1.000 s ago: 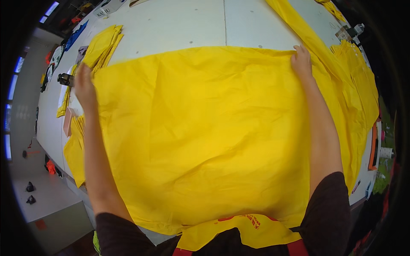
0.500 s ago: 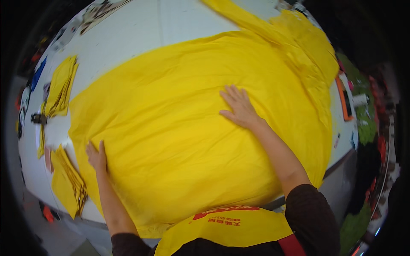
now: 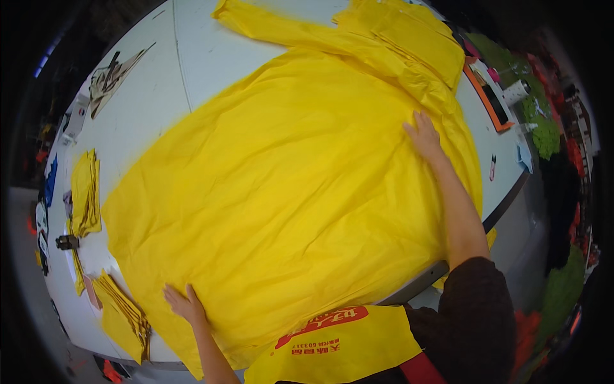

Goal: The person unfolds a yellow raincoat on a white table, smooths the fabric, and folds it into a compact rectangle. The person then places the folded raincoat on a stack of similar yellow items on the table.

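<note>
A large sheet of yellow fabric [image 3: 275, 185] lies spread over the white table [image 3: 147, 96], with soft creases running across it. My left hand [image 3: 186, 305] rests on its lower left part, fingers stretched out. Near the right side, my right hand [image 3: 425, 137] lies on the same sheet with its fingers extended. Neither hand holds anything. Along the far right, a bunched fold of yellow fabric [image 3: 409, 64] runs beside a folded yellow stack [image 3: 409, 29].
Two piles of cut yellow pieces, one upper [image 3: 86, 192] and one lower [image 3: 121, 320], lie at the left near a small black device [image 3: 66, 242]. An orange-edged tray [image 3: 489, 96] and a pen [image 3: 492, 168] sit at the right. Beige cloth [image 3: 112, 80] lies far left.
My right hand has slid rightward across the fabric, to its right side. My left hand has moved toward the near edge. The whole view has turned, shifting the table's contents.
</note>
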A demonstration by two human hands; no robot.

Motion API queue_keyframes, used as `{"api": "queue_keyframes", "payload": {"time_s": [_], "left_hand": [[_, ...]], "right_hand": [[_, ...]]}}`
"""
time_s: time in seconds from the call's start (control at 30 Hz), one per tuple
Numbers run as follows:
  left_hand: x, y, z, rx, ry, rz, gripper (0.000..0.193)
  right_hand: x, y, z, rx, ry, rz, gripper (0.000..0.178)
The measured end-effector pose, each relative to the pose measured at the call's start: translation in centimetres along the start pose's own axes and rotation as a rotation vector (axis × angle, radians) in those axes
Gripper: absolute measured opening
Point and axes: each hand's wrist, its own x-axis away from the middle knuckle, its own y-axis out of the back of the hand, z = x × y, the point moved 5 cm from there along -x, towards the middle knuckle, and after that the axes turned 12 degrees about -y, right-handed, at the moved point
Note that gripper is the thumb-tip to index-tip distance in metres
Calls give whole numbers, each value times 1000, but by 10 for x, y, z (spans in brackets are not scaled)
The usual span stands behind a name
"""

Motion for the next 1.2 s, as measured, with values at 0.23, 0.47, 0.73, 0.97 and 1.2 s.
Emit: {"api": "queue_keyframes", "payload": {"time_s": [0.23,0.47,0.73,0.97,1.2], "left_hand": [[74,11,37,-49,343,74,70],[128,29,-8,138,-8,-40,72],[155,24,-52,131,-422,76,68],[165,36,-316,714,-1180,163,54],[281,44,-528,647,-1735,531,66]], "right_hand": [[113,4,-38,176,-271,-156,72],[194,34,-39,47,-173,29,72],[286,31,-138,-802,-114,-372,29],[407,-127,-280,-1990,-1313,272,44],[326,-104,-263,-2398,-804,-164,55]]}}
